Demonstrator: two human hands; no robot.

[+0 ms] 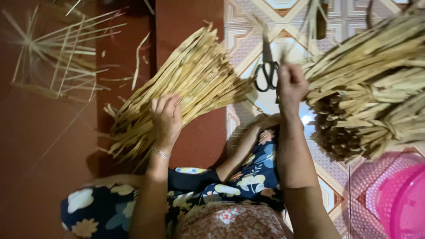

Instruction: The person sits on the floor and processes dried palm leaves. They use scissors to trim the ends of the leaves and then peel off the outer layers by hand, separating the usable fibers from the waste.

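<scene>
**A:** Start with the biggest thing. What's there?

**B:** The heap of dry straw bundles (372, 97), well to the right of the scissors (267, 71). Next in size is the loose sheaf of flat strips (177, 93), lying on the floor to the left of the scissors, its ends fanned out.

**A:** And the hands?

**B:** The left hand (166, 118) lies palm down on the sheaf, fingers curled over the strips, seemingly picking at one. The right hand (290, 84) is raised just right of the scissors, closed in a fist. It seems to pinch a thin strip, but I cannot tell for sure. The scissors lie on the patterned tile floor (248, 35), untouched.

**A:** So which step?

**B:** I'd judge it as sorting: single strips are being drawn from the sheaf. The next move calls for working one strip free without dragging its neighbours.

**A:** Anything in the way?

**B:** The person's own knee in flowered cloth (256, 172) sits below the scissors. A pink basket (394, 199) stands lower right, and a half-woven frame of strips (57, 53) far left. Neither crowds the hands.
</scene>
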